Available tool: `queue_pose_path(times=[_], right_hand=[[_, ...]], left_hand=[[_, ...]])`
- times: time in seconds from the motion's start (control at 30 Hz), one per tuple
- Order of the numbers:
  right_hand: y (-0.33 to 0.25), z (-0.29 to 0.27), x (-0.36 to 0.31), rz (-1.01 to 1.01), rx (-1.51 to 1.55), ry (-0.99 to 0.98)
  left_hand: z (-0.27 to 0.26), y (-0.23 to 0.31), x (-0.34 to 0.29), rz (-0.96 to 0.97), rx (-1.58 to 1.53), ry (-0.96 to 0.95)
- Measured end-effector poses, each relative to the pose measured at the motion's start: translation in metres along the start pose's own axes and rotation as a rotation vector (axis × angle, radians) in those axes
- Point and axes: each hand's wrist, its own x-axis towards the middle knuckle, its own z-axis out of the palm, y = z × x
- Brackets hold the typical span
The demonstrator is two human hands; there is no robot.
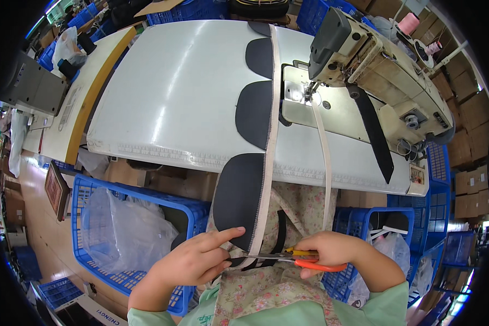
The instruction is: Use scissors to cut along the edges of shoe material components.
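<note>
My right hand [334,249] is closed around the handles of scissors [320,266] with orange and yellow grips. The blades lie across a pale zipper-like tape [267,185] just below a black rounded panel [239,190]. My left hand [193,259] grips this panel's lower edge, index finger stretched over its top and the other fingers curled; the thumb is hidden. Several similar black panels [254,111] are joined in a row along the tape, which runs up across the white table. Part of another dark piece shows below the blades, partly covered by my left hand.
A sewing machine [375,65] stands at the table's right, with a narrow pale strip [321,136] hanging from its needle area over the front edge. A black strap [372,130] lies beside it. Blue crates [130,271] holding plastic bags flank my lap. A floral apron [282,290] covers my lap.
</note>
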Motion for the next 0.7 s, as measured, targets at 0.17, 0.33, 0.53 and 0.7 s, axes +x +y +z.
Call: queue_pose_path(times=[0.17,0.33,0.53,0.7], right_hand=[[0.0059,0.0045,0.0013,-0.114,0.037,0.090],[0.0032,0.0039,0.0024,-0.078,0.017,0.062],[0.0004,0.0082,0.0005,-0.029,0.117,0.067],[0.0041,0.0015,-0.0050,-0.042,0.116,0.021]], left_hand=[[0.0008,-0.0019,0.0003,0.007,-0.011,0.006],[0.0003,-0.0007,0.0006,-0.011,-0.016,-0.002],[0.0026,-0.0032,-0.0022,-0.024,-0.040,0.011],[-0.0003,-0.0038,-0.0065,-0.058,-0.077,-0.010]])
